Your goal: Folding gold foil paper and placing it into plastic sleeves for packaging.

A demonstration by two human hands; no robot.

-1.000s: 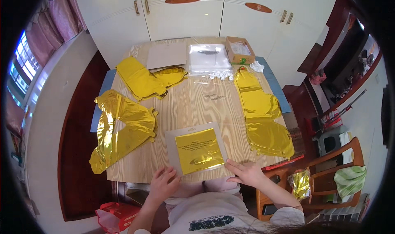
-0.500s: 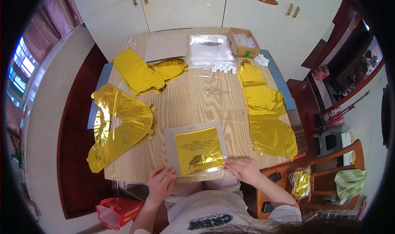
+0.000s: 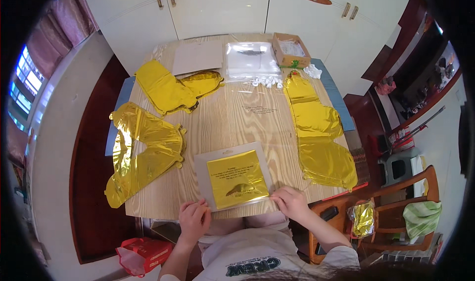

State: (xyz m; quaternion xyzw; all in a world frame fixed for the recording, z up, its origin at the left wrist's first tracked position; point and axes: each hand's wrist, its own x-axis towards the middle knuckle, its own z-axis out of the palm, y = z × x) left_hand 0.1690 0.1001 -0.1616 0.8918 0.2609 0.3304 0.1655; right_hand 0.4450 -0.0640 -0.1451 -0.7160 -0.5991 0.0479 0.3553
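A flat clear packet (image 3: 235, 179) with a folded gold foil sheet on grey card lies at the near edge of the wooden table (image 3: 237, 118). My left hand (image 3: 194, 220) pinches the packet's near left corner. My right hand (image 3: 291, 202) grips its near right corner. Both hands rest at the table's front edge.
Flat gold foil balloons lie at the left (image 3: 143, 150), back left (image 3: 170, 87) and right (image 3: 319, 132). At the back are a grey card (image 3: 198, 57), clear bags (image 3: 250, 58) and a small cardboard box (image 3: 291, 49). A wooden chair (image 3: 396, 212) stands to the right, a red bag (image 3: 143, 254) on the floor.
The view has shifted slightly. Both hands stay on the packet's near corners, which has barely moved.
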